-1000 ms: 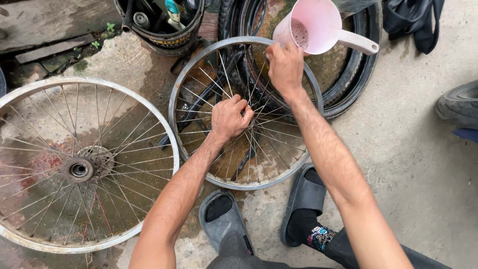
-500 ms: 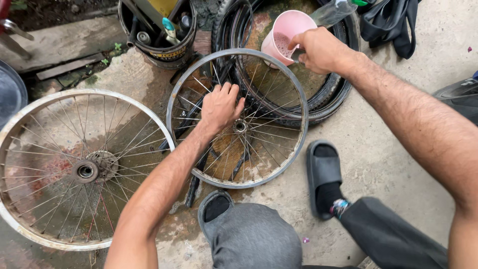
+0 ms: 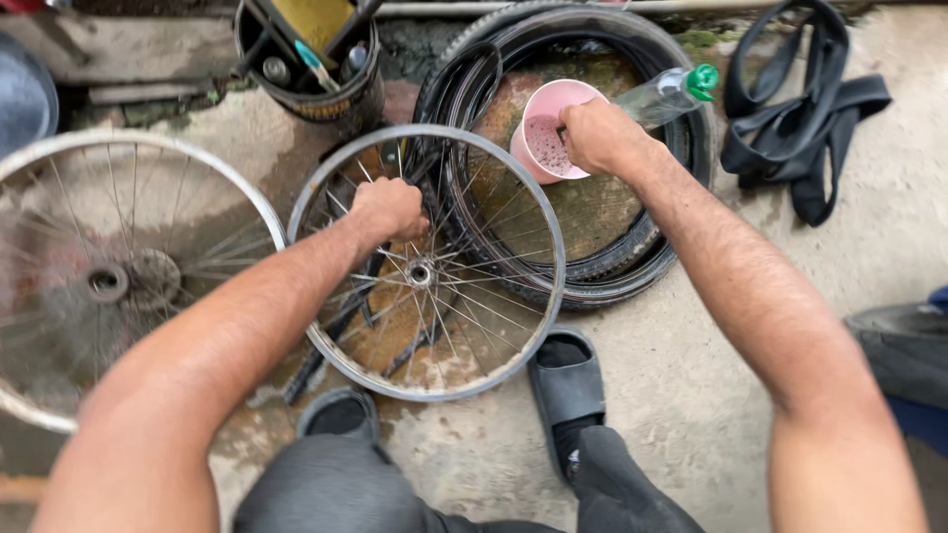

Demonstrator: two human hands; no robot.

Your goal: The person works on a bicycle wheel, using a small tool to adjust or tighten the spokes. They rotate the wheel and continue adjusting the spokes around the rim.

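Note:
A bare spoked bicycle wheel [image 3: 538,212] lies flat on the wet concrete in front of me. My left hand [image 3: 387,208] is closed on its spokes just up and left of the hub [image 3: 421,272]. My right hand [image 3: 597,135] grips a pink plastic jug [image 3: 546,126] with foamy liquid inside, held over a black tyre [image 3: 647,237] behind the wheel. A clear plastic bottle with a green cap [image 3: 675,92] lies beside the jug.
A second spoked wheel [image 3: 118,276] lies at the left. A black bucket of tools [image 3: 308,59] stands at the back. Black inner tubes [image 3: 802,118] lie at the right. My two sandalled feet [image 3: 568,385] are below the wheel.
My right hand has carried the pink jug down and to the right, over the tyre. My left hand has closed on the spokes. The view has shifted right.

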